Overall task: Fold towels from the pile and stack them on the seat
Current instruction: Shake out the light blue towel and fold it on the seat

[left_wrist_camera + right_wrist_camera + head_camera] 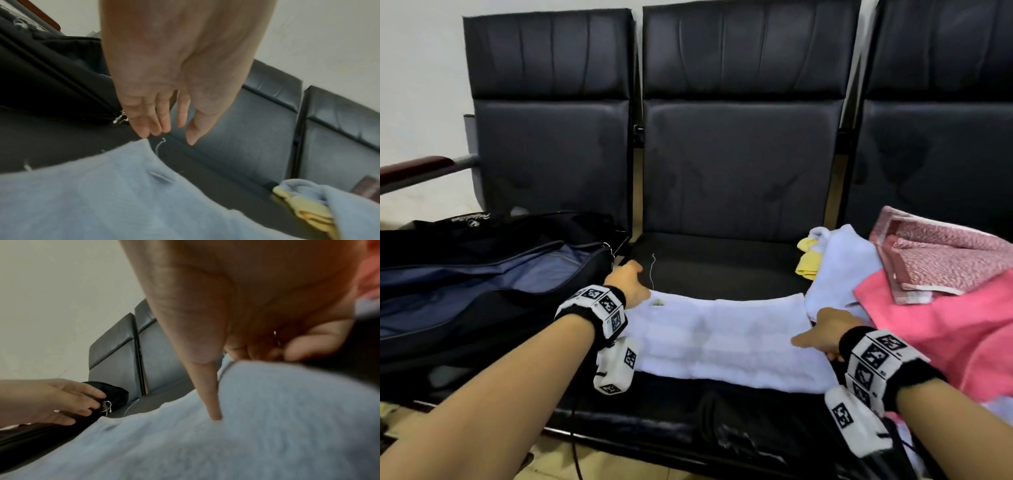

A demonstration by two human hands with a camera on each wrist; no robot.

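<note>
Lying flat across the black seat (722, 270) at lower centre of the frame, the pale blue towel (722, 337) is being held at both ends. At its upper-left corner the left hand (628, 282) is hovering with fingers (162, 116) straight and loosely spread, while the right hand (825, 330) is pinching its right edge, thumb (211, 402) pressing on top. At right, the towel pile (935, 308) is spilling over the neighbouring seat.

Both forearms were bare. Each wrist wore a black band (599, 308) ringed with white blocks printed with square black-and-white markers, and a white marker-printed box (616, 366) hung beneath it.
</note>
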